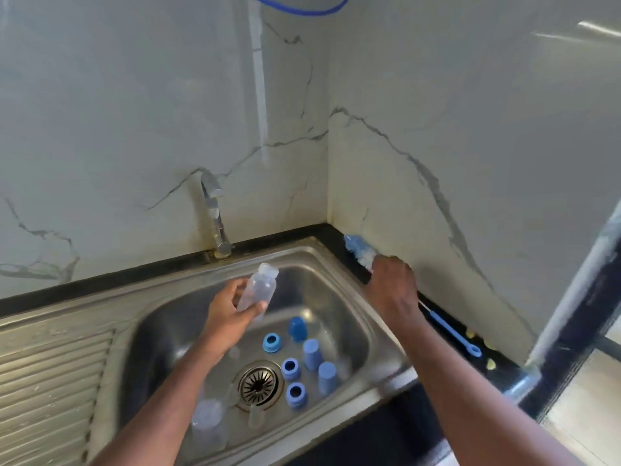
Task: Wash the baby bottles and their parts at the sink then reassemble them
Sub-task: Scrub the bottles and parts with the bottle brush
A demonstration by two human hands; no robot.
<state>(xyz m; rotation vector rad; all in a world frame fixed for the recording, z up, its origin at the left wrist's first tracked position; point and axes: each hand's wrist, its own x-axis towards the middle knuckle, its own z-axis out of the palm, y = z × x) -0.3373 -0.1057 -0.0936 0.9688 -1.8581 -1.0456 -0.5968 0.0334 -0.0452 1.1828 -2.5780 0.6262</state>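
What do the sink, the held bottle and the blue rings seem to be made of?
Sink: brushed stainless steel, judging by its grey sheen. Bottle: clear, slightly cloudy plastic, since it is see-through. Rings: matte blue plastic, probably, going by the even colour.

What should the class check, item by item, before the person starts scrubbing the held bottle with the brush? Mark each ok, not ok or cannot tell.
1. Bottle gripped by left hand: ok.
2. Bottle mouth uncapped: ok.
3. Bottle brush lifted off the counter by right hand: cannot tell.
4. Water running from faucet: not ok, no stream seen.
5. Soap on brush: cannot tell.
6. Blue parts waiting inside sink: ok.
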